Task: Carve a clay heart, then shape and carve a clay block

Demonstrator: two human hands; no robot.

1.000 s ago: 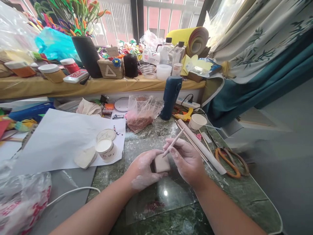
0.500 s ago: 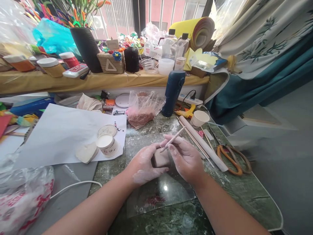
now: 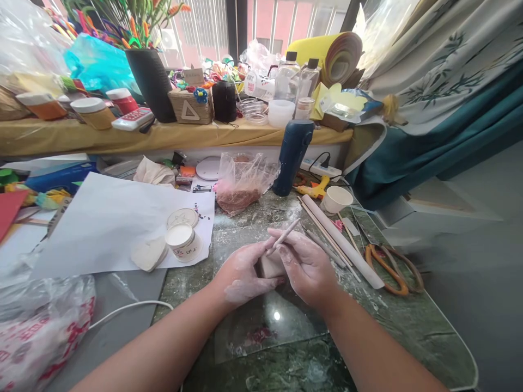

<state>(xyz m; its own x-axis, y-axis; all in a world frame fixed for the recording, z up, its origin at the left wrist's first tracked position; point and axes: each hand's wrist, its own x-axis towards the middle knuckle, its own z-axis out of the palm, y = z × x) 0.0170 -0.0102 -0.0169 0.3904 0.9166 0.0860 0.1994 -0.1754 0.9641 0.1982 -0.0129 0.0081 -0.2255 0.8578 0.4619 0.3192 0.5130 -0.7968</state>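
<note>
A small grey block of clay [image 3: 272, 267] sits in my left hand [image 3: 242, 272], thumb along its near side and fingers behind it. My right hand [image 3: 309, 267] pinches a thin, pale, powder-coated stick [image 3: 285, 235], slanted with its lower end at the top edge of the block. Both hands are dusted with white powder. Beneath them lies a clear plastic sheet [image 3: 232, 348] on the green marbled table. My right fingers partly cover the right side of the block.
Right of my hands lie a pale rolling pin [image 3: 347, 245], thin sticks and scissors [image 3: 392, 269]. A dark blue flask [image 3: 292, 158], a bag of brown clay [image 3: 241, 190] and a paper cup [image 3: 337, 200] stand behind. At left, white paper [image 3: 110, 228] carries a small tub [image 3: 180, 239].
The stick in my right hand has shifted left and down, and its upper end now sits lower. My left hand keeps its hold on the clay. The whole view has moved slightly.
</note>
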